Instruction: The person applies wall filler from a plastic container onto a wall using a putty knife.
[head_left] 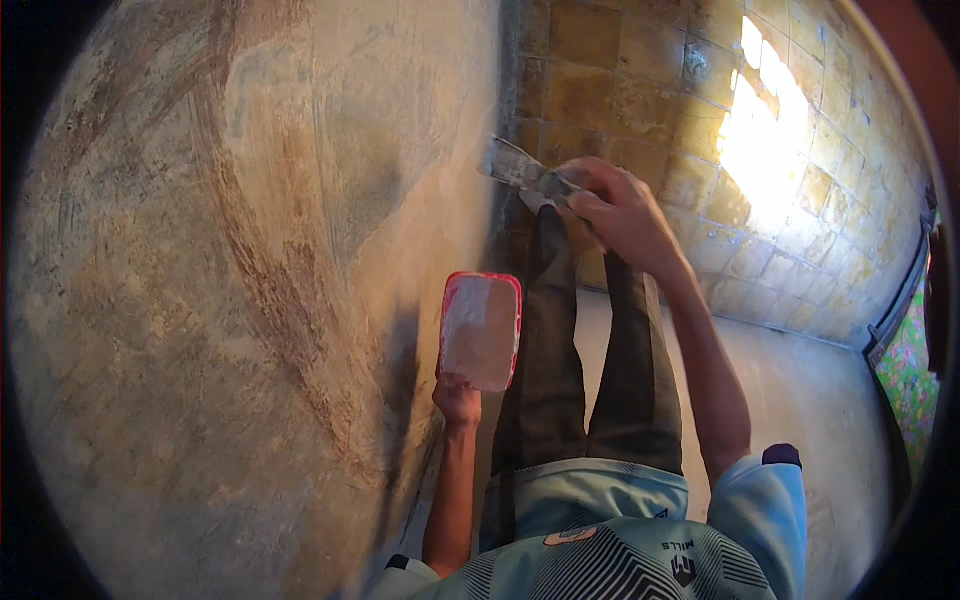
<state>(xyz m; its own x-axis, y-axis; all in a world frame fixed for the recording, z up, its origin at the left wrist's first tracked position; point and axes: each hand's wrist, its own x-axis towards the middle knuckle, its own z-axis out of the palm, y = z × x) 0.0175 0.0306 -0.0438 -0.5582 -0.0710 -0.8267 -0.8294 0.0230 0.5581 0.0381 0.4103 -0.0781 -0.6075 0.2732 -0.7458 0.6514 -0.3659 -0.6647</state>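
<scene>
My left hand (457, 402) is closed on the near end of a rectangular red-rimmed plastic lid or shallow tub (480, 335). Whitish putty is smeared over its face and edges. Up and to the right of it, my right hand (628, 215) grips a putty knife (512, 165) by the handle. The knife's wide blade, marked with dried putty, points left toward the wall (350, 150) and looks apart from it, though the exact gap is hard to judge. Most of the handle is hidden by my fingers. Patchy plaster with brownish, scraped streaks covers the wall.
Worn yellow-brown tiles (585, 95) cover the floor ahead, with a bright sunlit patch (770, 130) at the right. A smooth pale floor surface (780, 400) lies nearer on the right. Green floral cloth (908, 370) hangs at the far right edge. My legs stand close beside the wall.
</scene>
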